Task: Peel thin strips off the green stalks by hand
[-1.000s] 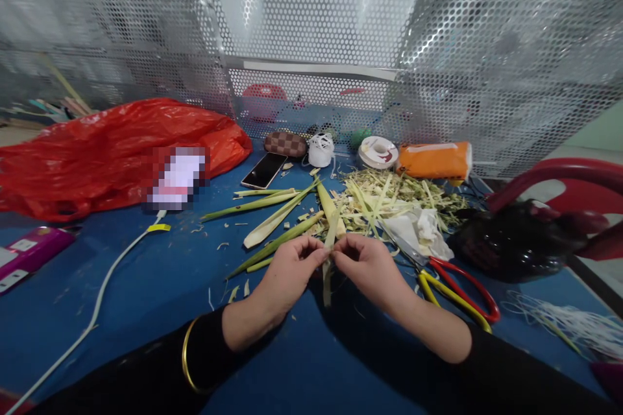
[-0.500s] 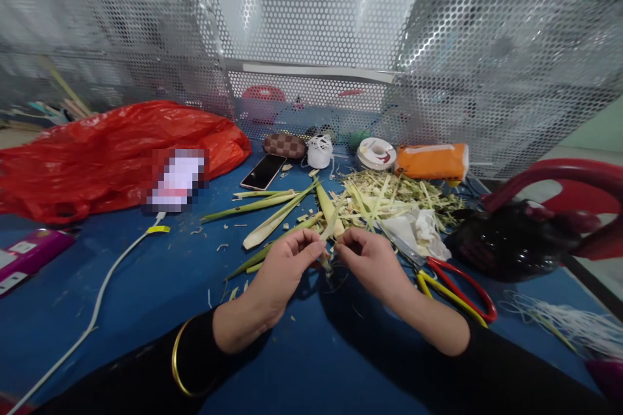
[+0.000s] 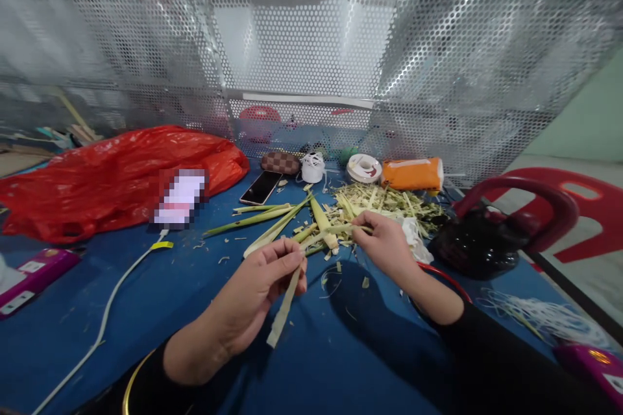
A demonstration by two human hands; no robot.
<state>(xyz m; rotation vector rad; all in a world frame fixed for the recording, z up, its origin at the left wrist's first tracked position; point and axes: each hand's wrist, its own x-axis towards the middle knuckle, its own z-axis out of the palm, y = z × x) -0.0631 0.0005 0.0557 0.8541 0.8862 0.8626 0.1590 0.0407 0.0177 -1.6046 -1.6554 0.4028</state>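
Observation:
Between my left hand (image 3: 265, 288) and my right hand (image 3: 384, 243) stretches a thin pale green leaf strip (image 3: 285, 319). My left thumb and fingers pinch it near its middle, and one wide end hangs down below them. The fingers of my right hand are closed on the other end, beside the shredded pile. Behind the strip lie several green leafy stalks (image 3: 263, 218), with a pale one (image 3: 321, 217) pointing toward me. My right forearm partly covers red-handled scissors (image 3: 452, 280), whose blades are hidden.
Plant shreds (image 3: 403, 204) and white tissue (image 3: 416, 240) lie right of centre. Farther back are a dark phone (image 3: 261, 189), checkered case (image 3: 281, 163), white string (image 3: 313, 168), ribbon roll (image 3: 364, 168) and orange packet (image 3: 413, 175). A black kettle (image 3: 474, 243) stands right, a red plastic bag (image 3: 117, 175) left.
My hands have moved apart, the left toward me and the right outward, drawing the strip out between them. The camera view has tilted up slightly.

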